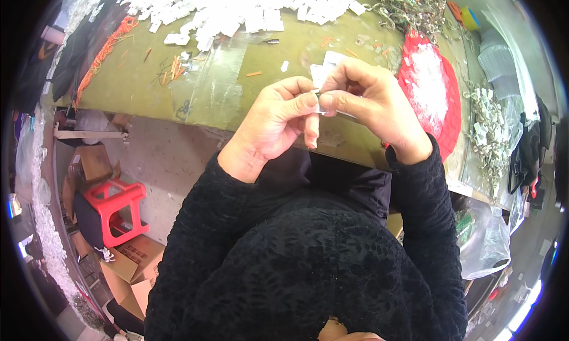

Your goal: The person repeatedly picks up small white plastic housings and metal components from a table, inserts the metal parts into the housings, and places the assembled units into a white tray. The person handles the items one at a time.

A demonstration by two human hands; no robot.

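Our L hand [269,118] & R hand [376,101] pinch, fingertips nearly closed, on a white tag [318,75] over table's [148,95] near edge, prob. to steady it; white pile [228,12] far side, prob. for easy reach

I have both arms raised, sleeved in black. My left arm [201,216] comes up from seven o'clock, my right arm [430,222] from five; both wrists show bare beyond the cuffs. The hands meet toward one o'clock of centre, thumb tips close together. My left hand [277,112] points its thumb to three, with lower fingers curled and one tip toward six. My right hand [376,101] pinches, thumb toward nine, index arched above.
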